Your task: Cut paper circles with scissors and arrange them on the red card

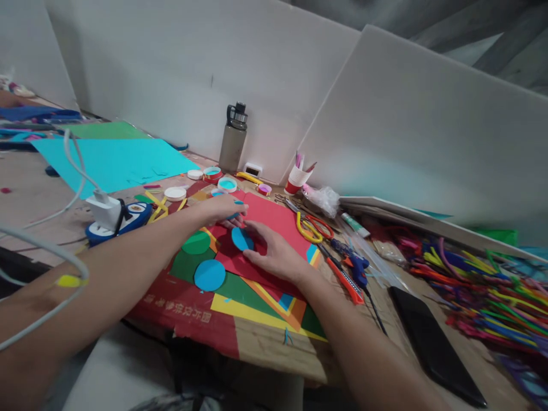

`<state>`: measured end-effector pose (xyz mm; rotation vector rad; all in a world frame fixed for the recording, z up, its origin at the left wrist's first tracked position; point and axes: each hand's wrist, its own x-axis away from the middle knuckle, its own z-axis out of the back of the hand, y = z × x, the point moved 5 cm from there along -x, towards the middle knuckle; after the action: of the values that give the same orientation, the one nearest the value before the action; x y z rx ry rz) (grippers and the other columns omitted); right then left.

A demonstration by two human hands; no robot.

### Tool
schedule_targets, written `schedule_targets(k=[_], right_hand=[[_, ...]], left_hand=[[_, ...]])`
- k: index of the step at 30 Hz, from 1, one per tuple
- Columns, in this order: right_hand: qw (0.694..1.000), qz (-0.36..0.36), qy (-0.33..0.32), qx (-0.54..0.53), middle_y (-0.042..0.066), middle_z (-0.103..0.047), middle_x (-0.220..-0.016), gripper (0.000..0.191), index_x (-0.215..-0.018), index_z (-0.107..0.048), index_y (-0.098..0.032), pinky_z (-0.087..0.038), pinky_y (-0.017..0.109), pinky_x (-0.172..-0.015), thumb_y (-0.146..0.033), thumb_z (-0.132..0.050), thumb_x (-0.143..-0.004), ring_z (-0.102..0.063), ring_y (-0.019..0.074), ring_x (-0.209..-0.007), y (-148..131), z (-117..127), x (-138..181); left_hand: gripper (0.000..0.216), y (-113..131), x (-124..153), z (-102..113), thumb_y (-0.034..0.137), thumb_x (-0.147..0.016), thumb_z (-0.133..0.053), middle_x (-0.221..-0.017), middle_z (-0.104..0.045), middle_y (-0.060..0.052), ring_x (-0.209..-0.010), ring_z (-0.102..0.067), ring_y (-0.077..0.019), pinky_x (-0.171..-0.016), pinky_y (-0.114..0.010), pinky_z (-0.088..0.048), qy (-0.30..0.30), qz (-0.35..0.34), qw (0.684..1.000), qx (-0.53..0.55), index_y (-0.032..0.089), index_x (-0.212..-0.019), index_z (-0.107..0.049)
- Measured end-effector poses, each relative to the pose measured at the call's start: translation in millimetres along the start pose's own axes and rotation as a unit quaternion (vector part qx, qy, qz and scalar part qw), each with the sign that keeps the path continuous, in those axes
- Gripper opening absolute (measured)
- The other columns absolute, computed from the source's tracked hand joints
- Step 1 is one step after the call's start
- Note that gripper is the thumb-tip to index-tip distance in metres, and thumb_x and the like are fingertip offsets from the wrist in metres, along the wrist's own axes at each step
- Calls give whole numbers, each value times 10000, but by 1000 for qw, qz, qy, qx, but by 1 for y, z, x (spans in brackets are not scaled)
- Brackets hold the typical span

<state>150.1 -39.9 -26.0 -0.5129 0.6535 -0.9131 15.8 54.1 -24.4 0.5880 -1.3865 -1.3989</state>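
Observation:
My left hand (pixel 226 209) is closed over the red paper (pixel 274 214), with bits of a blue paper piece (pixel 233 216) showing around its fingers. My right hand (pixel 274 251) curls around a blue paper circle (pixel 242 240), its thumb and fingertips at the circle's edge. Another blue circle (pixel 209 275) and a green circle (pixel 196 242) lie to the left on dark green paper (pixel 184 267). Beneath the red sheet, orange, blue and yellow paper edges (pixel 240 309) stick out.
Scissors (pixel 309 228), a red utility knife (pixel 345 278), a blue glue gun (pixel 353 260) and a black phone (pixel 434 345) lie to the right. Farther right are many pipe cleaners (pixel 492 297). A bottle (pixel 233 140) stands behind; a power strip (pixel 120 221) and white cable are left.

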Motion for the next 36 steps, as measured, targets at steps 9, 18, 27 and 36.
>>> schedule_targets(k=[9,18,27,36], right_hand=[[969,-1,-173,-176,85,-606,-1339,590,-1371,-525,-240,-482,409,-1036,-304,-691,-809,-599,233,-1213,-33,8,30],[998,-61,-18,-5,62,-664,-1210,464,-1252,-619,-265,-537,390,-902,-291,-692,-794,-651,219,-1019,-15,25,17],[983,29,-78,162,104,-658,-1189,390,-1196,-609,-158,-407,439,-1041,-318,-654,-843,-573,256,-1121,-27,-8,6],[980,29,-96,170,98,-617,-1234,406,-1236,-597,-189,-391,442,-1030,-343,-640,-863,-527,254,-1135,-27,-12,10]], left_hand=[[188,-5,-9,-4,275,-813,-663,-630,-666,-94,-584,-642,-182,-656,-326,-551,0,-3,999,-38,134,-702,-610],[190,8,0,-2,304,-826,-611,-574,-644,-46,-509,-614,-170,-507,-267,-457,33,-71,988,-132,167,-701,-575],[131,10,-2,2,258,-811,-579,-634,-649,-27,-543,-607,-144,-516,-244,-457,79,-122,987,-73,194,-697,-562],[125,17,5,3,198,-812,-592,-650,-648,-38,-567,-607,-128,-505,-230,-454,89,-148,985,-18,171,-690,-597]])
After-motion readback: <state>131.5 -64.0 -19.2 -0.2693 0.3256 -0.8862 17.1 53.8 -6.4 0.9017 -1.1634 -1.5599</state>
